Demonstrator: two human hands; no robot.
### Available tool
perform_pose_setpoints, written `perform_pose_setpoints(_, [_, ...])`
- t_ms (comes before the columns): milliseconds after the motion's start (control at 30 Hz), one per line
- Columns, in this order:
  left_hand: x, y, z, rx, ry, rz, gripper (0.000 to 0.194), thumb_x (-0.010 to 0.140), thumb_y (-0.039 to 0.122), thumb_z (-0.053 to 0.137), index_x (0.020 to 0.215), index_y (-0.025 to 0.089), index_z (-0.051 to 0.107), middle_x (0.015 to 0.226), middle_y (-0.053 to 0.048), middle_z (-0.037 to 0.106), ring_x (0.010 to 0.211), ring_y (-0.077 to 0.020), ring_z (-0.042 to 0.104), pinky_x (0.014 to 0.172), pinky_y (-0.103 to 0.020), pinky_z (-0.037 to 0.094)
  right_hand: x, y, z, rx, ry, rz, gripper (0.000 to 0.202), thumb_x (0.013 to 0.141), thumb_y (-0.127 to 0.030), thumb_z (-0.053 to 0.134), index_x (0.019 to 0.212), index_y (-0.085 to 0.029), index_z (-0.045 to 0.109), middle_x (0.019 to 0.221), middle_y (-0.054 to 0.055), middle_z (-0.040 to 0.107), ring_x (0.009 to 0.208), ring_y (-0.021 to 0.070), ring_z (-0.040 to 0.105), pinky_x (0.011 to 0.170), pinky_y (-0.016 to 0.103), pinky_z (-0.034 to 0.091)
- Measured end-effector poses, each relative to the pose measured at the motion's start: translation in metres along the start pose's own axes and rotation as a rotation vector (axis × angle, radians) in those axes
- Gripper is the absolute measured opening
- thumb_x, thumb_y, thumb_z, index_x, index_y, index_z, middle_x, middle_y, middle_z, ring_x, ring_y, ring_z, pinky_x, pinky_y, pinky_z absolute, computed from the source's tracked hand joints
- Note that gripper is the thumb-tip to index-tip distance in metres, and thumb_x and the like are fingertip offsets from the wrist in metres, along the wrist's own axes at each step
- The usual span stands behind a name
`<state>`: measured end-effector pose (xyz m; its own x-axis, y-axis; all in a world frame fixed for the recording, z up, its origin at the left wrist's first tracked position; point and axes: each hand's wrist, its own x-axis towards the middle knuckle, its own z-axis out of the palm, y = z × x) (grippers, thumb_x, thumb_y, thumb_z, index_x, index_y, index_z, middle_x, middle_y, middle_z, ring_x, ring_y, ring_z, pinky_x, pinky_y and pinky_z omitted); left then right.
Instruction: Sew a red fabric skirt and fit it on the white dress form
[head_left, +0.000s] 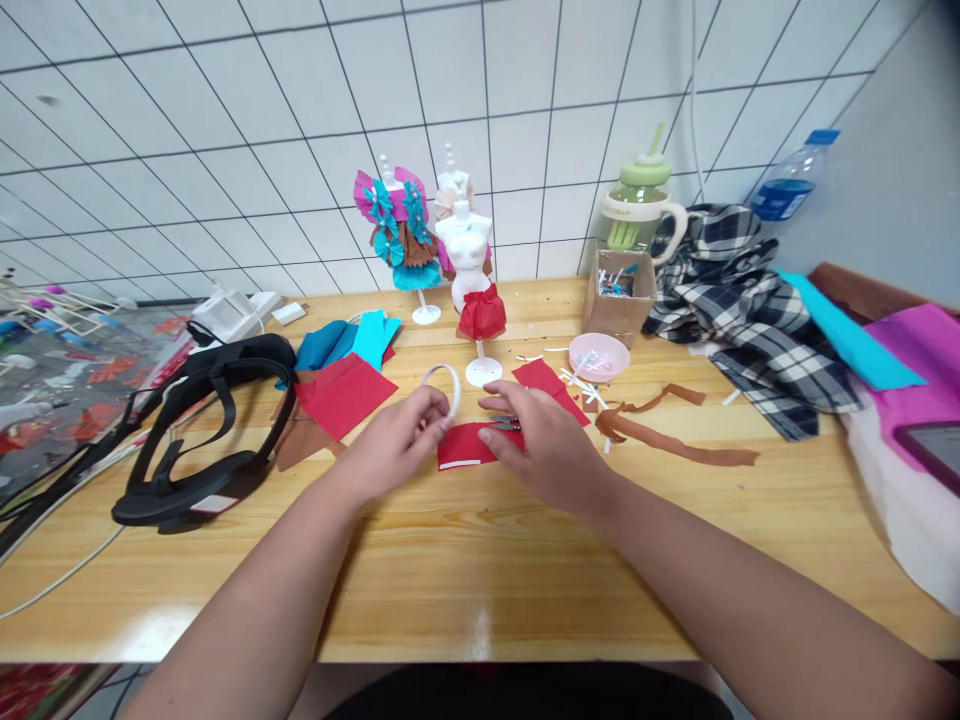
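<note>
My left hand (409,440) pinches a narrow roll of white tape (455,392), held upright on its edge above the table. My right hand (551,450) curves round small metal thread snips (505,424), whose blades show between thumb and fingers while the palm hides the handles. Below both hands lies a red crepe paper piece (469,443) with a white tape strip (459,464) along its near edge. Another red paper piece (551,385) lies beyond my right hand. Just behind, a small white dress form (470,240) wears a red paper skirt (482,313).
Decorated dress forms (405,225) stand at the tiled wall. Red paper (345,393) and a black headset (214,440) lie left. Right are a pink dish (598,345), a cardboard box (619,305), a green-lidded jug (641,205), brown strips (682,445) and a plaid cloth (739,290).
</note>
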<state>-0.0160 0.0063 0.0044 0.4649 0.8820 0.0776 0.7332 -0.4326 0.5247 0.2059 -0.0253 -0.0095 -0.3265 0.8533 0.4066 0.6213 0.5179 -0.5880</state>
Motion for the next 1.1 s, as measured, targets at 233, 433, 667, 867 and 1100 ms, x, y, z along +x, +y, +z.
perform_pose_setpoints(233, [-0.007, 0.020, 0.014, -0.153, -0.069, 0.228, 0.017, 0.094, 0.027, 0.045, 0.109, 0.020, 0.050, 0.090, -0.002, 0.062, 0.079, -0.0137, 0.058, 0.072, -0.025, 0.046, 0.001, -0.001, 0.002, 0.054, 0.116, -0.073, 0.033, 0.086, -0.029, 0.065, 0.117, -0.019, 0.057, 0.112, 0.007, 0.068, 0.108, 0.0232, 0.056, 0.093, 0.037, 0.046])
perform_pose_setpoints(433, [-0.005, 0.016, 0.013, -0.100, -0.056, 0.300, 0.021, 0.092, 0.022, 0.047, 0.112, 0.020, 0.054, 0.083, 0.000, 0.066, 0.074, -0.0129, 0.060, 0.070, -0.025, 0.046, 0.000, -0.002, 0.004, 0.071, 0.110, -0.041, 0.019, 0.084, -0.019, 0.065, 0.102, -0.021, 0.060, 0.099, 0.004, 0.069, 0.096, 0.0206, 0.058, 0.083, 0.033, 0.046])
perform_pose_setpoints(667, [-0.003, 0.013, 0.017, 0.013, -0.058, 0.286, 0.027, 0.091, 0.021, 0.047, 0.116, 0.022, 0.057, 0.096, -0.003, 0.069, 0.082, -0.0157, 0.063, 0.073, -0.027, 0.047, 0.001, 0.001, 0.004, 0.080, 0.012, 0.051, 0.005, 0.084, -0.018, 0.062, 0.084, -0.021, 0.058, 0.084, 0.000, 0.067, 0.082, 0.0175, 0.058, 0.071, 0.029, 0.041])
perform_pose_setpoints(867, [-0.003, 0.014, 0.016, 0.024, -0.051, 0.270, 0.027, 0.093, 0.025, 0.045, 0.117, 0.022, 0.057, 0.104, -0.005, 0.070, 0.090, -0.0185, 0.064, 0.079, -0.030, 0.047, 0.002, -0.001, 0.002, 0.146, 0.021, 0.153, 0.023, 0.083, -0.022, 0.065, 0.104, -0.023, 0.055, 0.098, 0.001, 0.070, 0.085, 0.0169, 0.064, 0.071, 0.028, 0.044])
perform_pose_setpoints(1100, [-0.003, 0.013, 0.015, 0.071, -0.088, 0.304, 0.029, 0.095, 0.024, 0.043, 0.120, 0.024, 0.058, 0.095, -0.004, 0.070, 0.083, -0.0171, 0.062, 0.076, -0.029, 0.045, 0.002, 0.001, 0.001, 0.019, -0.041, 0.126, 0.008, 0.084, -0.023, 0.063, 0.084, -0.022, 0.055, 0.081, -0.001, 0.069, 0.076, 0.0164, 0.062, 0.064, 0.027, 0.038])
